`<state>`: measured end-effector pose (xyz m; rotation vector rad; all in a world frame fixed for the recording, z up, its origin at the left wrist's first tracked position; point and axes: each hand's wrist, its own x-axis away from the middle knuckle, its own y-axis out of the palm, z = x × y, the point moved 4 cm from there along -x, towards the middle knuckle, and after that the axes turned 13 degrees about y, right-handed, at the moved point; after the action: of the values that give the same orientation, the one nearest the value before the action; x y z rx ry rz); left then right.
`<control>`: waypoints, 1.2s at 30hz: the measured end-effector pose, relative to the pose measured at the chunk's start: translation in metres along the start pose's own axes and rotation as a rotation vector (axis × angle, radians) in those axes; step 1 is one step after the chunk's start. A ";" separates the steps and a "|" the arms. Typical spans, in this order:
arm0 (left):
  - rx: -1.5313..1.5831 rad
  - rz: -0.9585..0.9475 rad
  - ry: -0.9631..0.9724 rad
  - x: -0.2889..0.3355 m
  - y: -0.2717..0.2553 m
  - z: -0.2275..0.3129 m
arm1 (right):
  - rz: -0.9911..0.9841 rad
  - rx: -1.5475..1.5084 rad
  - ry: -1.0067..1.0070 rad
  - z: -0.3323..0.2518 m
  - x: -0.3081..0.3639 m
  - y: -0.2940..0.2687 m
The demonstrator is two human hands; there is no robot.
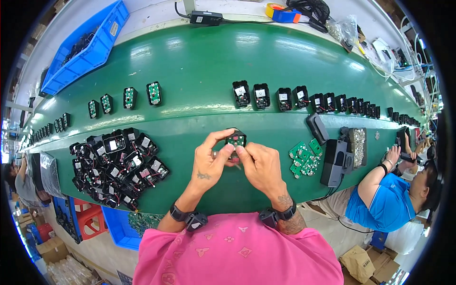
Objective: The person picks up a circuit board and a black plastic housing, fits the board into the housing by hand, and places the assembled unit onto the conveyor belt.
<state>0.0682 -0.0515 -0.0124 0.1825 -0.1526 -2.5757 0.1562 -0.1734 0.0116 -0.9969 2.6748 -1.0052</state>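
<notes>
both hands pinch one small black housing [235, 139] with a green board in it, held over the desk [199, 66]. left grip [209, 161] clamps it from 8 o'clock, right grip [259, 164] from 4 o'clock, equally near.

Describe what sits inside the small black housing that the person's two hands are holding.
A green circuit board shows inside the black housing, held by the left hand and right hand. Fingers cover its lower part, so anything beneath the board cannot be seen.
</notes>
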 end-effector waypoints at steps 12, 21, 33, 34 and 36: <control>-0.127 0.000 -0.088 -0.004 0.009 -0.003 | -0.119 -0.392 0.194 0.000 -0.004 0.011; -0.275 -0.011 0.115 -0.006 0.016 -0.005 | -0.028 -0.497 0.193 0.023 -0.007 0.034; -0.375 0.045 0.157 -0.007 0.007 -0.011 | -0.101 -0.655 0.181 0.033 -0.013 0.048; -0.377 0.046 0.160 -0.006 0.006 -0.012 | -0.094 -0.708 0.166 0.031 -0.013 0.048; -0.362 0.060 0.152 -0.005 0.001 -0.020 | -0.064 -0.686 0.117 0.034 -0.015 0.051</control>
<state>0.0762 -0.0517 -0.0315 0.2318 0.3566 -2.4677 0.1504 -0.1539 -0.0483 -1.1457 3.1736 -0.1217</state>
